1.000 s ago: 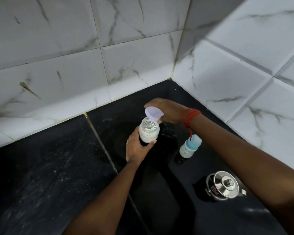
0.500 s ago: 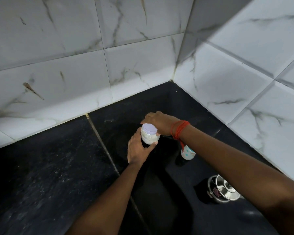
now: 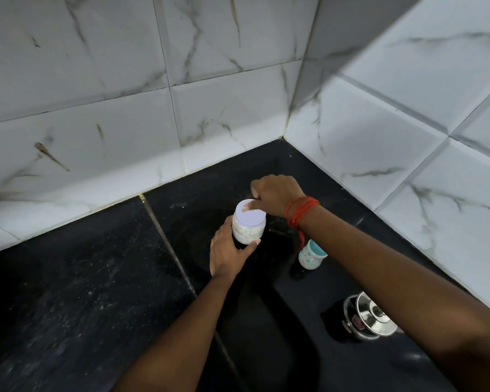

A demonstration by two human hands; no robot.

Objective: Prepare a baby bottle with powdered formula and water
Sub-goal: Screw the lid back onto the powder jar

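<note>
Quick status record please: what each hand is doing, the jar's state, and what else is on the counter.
left hand: wrapped around the side of the powder jar, steadying it
right hand: fingers on the lid, at its far edge
jar state: lid sits on top; white powder shows through the clear wall
baby bottle: stands on the black counter right of the jar, partly hidden by the right forearm
steel pot: lidded, nearer the camera on the right
setting: tiled corner
</note>
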